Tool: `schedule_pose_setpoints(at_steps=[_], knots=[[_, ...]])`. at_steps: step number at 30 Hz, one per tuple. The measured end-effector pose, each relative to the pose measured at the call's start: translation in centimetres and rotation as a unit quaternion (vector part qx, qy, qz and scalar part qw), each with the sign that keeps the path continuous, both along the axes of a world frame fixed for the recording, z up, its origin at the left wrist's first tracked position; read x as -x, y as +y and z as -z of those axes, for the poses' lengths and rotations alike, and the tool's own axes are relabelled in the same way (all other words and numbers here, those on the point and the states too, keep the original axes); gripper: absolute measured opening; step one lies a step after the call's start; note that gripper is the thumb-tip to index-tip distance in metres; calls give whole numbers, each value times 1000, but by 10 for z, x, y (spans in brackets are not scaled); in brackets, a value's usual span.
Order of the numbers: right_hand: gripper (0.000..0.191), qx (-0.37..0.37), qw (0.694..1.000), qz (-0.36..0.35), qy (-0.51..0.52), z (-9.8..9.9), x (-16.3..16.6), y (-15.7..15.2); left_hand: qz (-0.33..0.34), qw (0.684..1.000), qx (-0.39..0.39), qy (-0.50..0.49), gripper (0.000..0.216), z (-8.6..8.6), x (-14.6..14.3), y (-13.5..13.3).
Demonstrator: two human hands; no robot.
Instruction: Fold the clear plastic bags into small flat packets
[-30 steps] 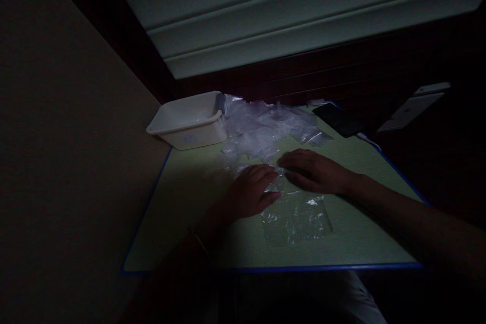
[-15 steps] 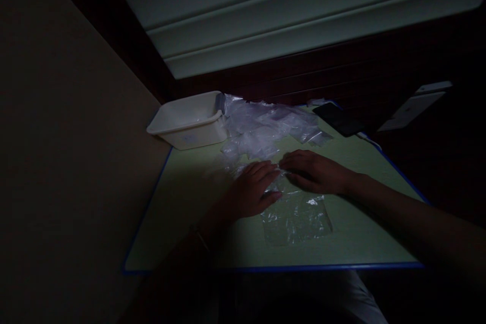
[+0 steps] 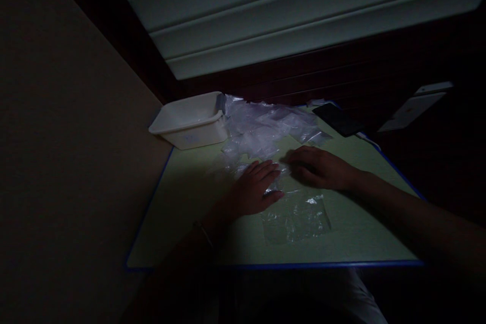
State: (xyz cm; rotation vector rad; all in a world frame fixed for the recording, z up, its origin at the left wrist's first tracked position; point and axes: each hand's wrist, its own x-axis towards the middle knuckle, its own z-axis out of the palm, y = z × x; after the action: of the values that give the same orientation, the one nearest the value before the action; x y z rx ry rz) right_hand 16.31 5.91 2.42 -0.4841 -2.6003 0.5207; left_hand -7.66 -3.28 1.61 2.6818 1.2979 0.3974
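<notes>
The scene is dim. A clear plastic bag (image 3: pixel 298 220) lies flat on the green mat (image 3: pixel 190 202) in front of me. My left hand (image 3: pixel 256 187) lies flat, fingers stretched out, on the bag's upper left corner. To its right, my right hand (image 3: pixel 321 168) rests palm down on the bag's top edge with fingers bent slightly; the fingertips of both hands almost meet. Whether the right fingers pinch the plastic is hard to make out.
A heap of clear plastic bags (image 3: pixel 266 129) lies behind my hands. A white plastic tub (image 3: pixel 192 120) stands at the back left. A dark phone (image 3: pixel 337 119) with a white cable lies at the back right. A wall runs along the left.
My right hand has shifted slightly up and to the right along the bag's top edge. My left hand has barely moved. The camera view has drifted a little.
</notes>
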Motion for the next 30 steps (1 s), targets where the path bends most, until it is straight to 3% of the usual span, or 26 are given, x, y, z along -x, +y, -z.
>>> schedule_pose_setpoints(at_steps=[8, 30], knots=[[25, 10, 1000, -9, -26, -3, 0, -2, 0, 1000, 2, -4, 54, 0, -1, 1], [26, -12, 999, 19, -33, -3, -2, -1, 8, 1000, 2, 8, 61, 2, -4, 3]])
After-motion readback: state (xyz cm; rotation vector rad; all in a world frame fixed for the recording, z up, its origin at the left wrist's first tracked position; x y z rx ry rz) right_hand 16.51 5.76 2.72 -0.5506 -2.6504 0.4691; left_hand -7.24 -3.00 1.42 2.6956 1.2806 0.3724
